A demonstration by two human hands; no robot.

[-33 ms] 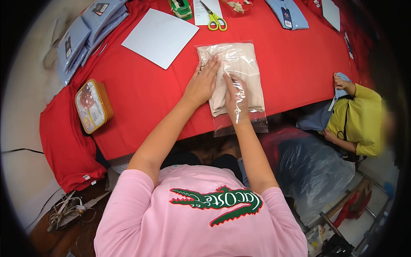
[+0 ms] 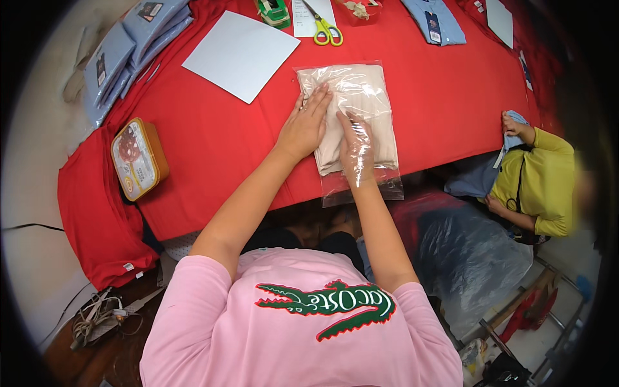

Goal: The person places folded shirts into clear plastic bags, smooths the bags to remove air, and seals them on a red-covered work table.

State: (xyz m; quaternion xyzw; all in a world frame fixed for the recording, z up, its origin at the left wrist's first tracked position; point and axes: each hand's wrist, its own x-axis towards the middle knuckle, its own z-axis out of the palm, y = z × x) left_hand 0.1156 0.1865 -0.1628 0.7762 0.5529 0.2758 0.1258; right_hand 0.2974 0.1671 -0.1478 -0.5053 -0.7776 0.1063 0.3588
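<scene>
A folded beige garment (image 2: pixel 377 122) lies inside a clear plastic bag (image 2: pixel 393 184) near the table's front edge. My left hand (image 2: pixel 306 122) rests flat on top of the bag's left side, fingers stretched forward. Through the bag's near opening reaches my right hand (image 2: pixel 358 148), its back and wrist covered by the shiny film. Its fingers are slightly bent and apart, lying on the garment. The bag's loose near end hangs over my right wrist and past the table edge.
On the red-covered table (image 2: pixel 219 148) are a white board (image 2: pixel 242 55), green-handled scissors (image 2: pixel 327 33), a green tape dispenser (image 2: pixel 274 13), a yellow tub (image 2: pixel 138 158), bagged blue shirts (image 2: pixel 113 68) and a folded blue shirt (image 2: pixel 435 22). At right, a person in yellow (image 2: pixel 538 180) holds blue cloth.
</scene>
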